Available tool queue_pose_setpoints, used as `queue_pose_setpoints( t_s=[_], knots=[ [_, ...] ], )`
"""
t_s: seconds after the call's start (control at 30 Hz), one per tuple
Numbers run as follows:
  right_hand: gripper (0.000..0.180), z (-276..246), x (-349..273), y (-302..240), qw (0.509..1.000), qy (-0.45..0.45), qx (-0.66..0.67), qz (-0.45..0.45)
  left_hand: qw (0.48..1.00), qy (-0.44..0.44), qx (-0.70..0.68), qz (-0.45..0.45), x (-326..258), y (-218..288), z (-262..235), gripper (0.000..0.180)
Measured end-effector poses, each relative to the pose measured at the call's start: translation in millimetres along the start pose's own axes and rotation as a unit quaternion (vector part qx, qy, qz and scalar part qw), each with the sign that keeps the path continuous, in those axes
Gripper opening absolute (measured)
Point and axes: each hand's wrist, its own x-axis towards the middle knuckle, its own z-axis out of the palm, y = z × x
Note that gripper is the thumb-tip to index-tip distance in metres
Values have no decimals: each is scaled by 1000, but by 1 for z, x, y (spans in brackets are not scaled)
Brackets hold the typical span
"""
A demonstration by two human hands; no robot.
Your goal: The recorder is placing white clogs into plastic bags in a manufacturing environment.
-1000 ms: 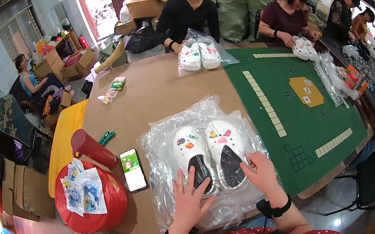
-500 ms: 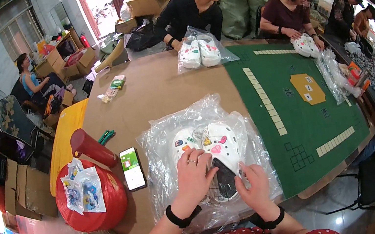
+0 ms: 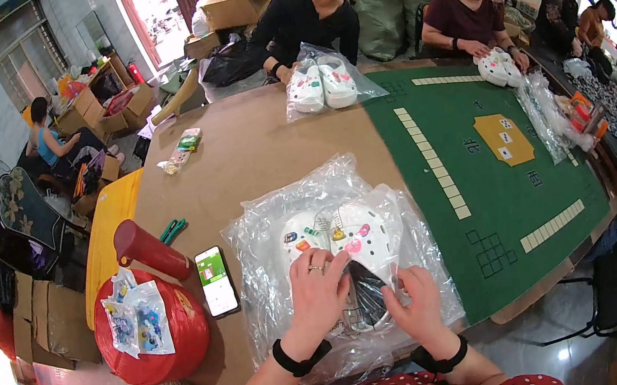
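A pair of white clogs (image 3: 365, 238) with colourful charms lies on a layer of clear plastic bags (image 3: 258, 233) in front of me. My left hand (image 3: 317, 293) rests over the left clog, fingers bent around its upper and thumb reaching to the right clog. Between the hands, at the right clog's opening, is a dark shiny piece (image 3: 368, 293) with light streaks; its kind is unclear. My right hand (image 3: 418, 300) pinches at that piece's right edge, and a thin pale bit shows between thumb and fingers. My hands cover the rear of the clogs.
Left of the bags lie a lit phone (image 3: 215, 280), green-handled scissors (image 3: 173, 231) and a red tumbler (image 3: 151, 250). Small packets (image 3: 138, 319) sit on a round red container (image 3: 121, 362). Across the table a person handles bagged clogs (image 3: 321, 84); another handles white clogs (image 3: 498, 69) beside the green mat (image 3: 458, 159).
The dark piece between my hands looks more bent, and light streaks now show on it. My hands stay nearly in place. The seated person at far left has turned their head.
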Motion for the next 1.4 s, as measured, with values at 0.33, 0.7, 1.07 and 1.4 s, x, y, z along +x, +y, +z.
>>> queue_pose_setpoints(
  t_s=[0.33, 0.7, 1.07, 1.4],
  knots=[
    [31, 2, -4, 12, 999, -5, 25, 45, 999, -33, 0, 7, -11, -3, -5, 46],
    [28, 4, -2, 21, 994, -8, 40, 101, 986, -153, -24, -55, -75, 6, -53, 82],
    [114, -42, -9, 14, 949, -290, 100, 71, 954, -62, -21, -292, -118, 14, -40, 109],
    [96, -29, -20, 8, 974, -215, 73, 19, 957, -49, -85, -273, -99, 6, -44, 103]
  ],
)
